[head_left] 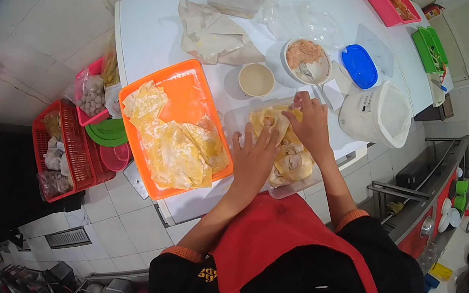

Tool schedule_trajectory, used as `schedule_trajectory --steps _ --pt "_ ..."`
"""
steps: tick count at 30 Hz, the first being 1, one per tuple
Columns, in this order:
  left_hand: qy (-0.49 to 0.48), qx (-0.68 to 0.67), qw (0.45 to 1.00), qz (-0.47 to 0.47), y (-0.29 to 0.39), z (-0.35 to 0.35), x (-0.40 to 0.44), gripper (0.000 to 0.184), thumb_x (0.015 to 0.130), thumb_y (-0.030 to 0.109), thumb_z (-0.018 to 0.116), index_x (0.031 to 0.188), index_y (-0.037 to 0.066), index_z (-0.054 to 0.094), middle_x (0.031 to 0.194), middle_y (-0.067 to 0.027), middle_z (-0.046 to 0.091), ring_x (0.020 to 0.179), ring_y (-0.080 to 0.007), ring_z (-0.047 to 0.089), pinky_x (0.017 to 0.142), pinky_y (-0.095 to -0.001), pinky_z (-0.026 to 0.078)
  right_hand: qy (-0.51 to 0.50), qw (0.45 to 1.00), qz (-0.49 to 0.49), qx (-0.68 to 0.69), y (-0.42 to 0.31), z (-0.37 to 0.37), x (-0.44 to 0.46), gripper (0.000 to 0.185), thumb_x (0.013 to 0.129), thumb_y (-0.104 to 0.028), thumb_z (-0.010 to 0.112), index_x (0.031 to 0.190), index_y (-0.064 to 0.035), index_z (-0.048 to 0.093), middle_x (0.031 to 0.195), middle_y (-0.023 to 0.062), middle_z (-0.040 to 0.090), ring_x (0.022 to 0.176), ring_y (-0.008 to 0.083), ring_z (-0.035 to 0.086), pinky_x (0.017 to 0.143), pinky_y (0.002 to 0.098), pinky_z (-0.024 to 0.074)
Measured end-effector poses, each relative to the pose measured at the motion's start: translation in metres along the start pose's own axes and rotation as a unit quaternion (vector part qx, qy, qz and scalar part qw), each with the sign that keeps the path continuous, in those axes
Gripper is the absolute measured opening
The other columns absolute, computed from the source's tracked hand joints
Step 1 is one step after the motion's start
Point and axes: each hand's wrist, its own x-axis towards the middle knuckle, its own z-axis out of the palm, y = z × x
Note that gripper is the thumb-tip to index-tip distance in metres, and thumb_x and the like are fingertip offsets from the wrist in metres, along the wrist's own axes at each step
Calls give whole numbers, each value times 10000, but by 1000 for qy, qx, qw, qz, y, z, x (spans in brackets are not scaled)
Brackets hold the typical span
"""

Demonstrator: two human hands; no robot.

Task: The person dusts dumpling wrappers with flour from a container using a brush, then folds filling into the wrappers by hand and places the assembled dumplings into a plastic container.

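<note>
From where I stand, the piece of dough point(266, 117) under the person's fingers looks light, soft and floppy, more floury than slippery, and likely to tear if pulled. I'd take it by its edges with flat fingertips, leaving its middle unsqueezed. It sits in a clear box point(235, 120), just beside the orange tray point(186, 96) on the person's right, with other folded dumplings point(293, 168). The left hand point(256, 158) has its fingers loosely spread and bent down to the dough; the right hand point(310, 122) curls its fingertips in at the far side. Whether either actually pinches it, I can't tell. Counting around the orange tray: one tray, holding overlapping dough sheets point(180, 152), too many layers to number; one clear box next to it, its dumplings also too crowded to count. Right of the tray, beyond the hands, are one cup point(256, 80) and, farther along, one bowl point(285, 62) of pinkish filling point(304, 52) with one fork point(307, 73) in it. Farthest from the tray in that row come one blue lid point(360, 66) and one white tub point(376, 117).
</note>
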Motion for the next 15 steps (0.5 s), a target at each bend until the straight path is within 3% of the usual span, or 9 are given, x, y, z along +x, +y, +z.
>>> schedule_trajectory --steps 7,9,10,11,13,15 --pt "-11 6 1000 -21 5 -4 -5 333 908 305 706 1221 192 704 1406 -6 554 1291 -352 442 1003 -562 357 -30 999 -14 0 7 11 -9 348 859 -215 758 1139 -108 581 1017 23 677 975 259 584 871 469 345" --pt "3 -90 995 -43 2 -15 -12 319 908 296 705 1211 196 707 1378 -10 551 1284 -344 434 1002 -553 358 -1 998 -9 -60 15 18 -13 394 856 -231 760 1185 -105 582 1064 29 678 1006 272 580 899 460 340" --pt "53 -110 991 -56 -1 -25 -14 279 888 218 716 1165 190 717 1263 -42 588 1196 -331 484 980 -504 389 1 999 -21 -48 17 17 -15 409 862 -229 762 1207 -105 580 1076 29 674 1009 268 581 909 459 340" --pt "56 -91 992 -72 -12 -34 -19 279 888 218 716 1165 190 717 1263 -42 588 1196 -331 484 980 -504 389 8 999 -29 -41 18 13 -17 424 868 -227 764 1230 -104 578 1088 28 669 1012 264 581 918 457 340" --pt "126 -134 969 -163 -28 -46 -29 259 861 116 715 1112 178 722 1135 -76 604 1104 -322 520 937 -458 426 8 1000 -13 0 16 4 -23 436 878 -227 764 1248 -102 571 1096 20 661 1006 250 579 923 450 339" --pt "185 -71 952 -235 -51 -61 -35 199 843 69 718 1040 94 709 1023 -106 580 974 -321 522 857 -471 446 8 1000 12 28 9 -7 -27 448 887 -228 765 1267 -99 565 1103 12 652 999 236 576 928 444 339"
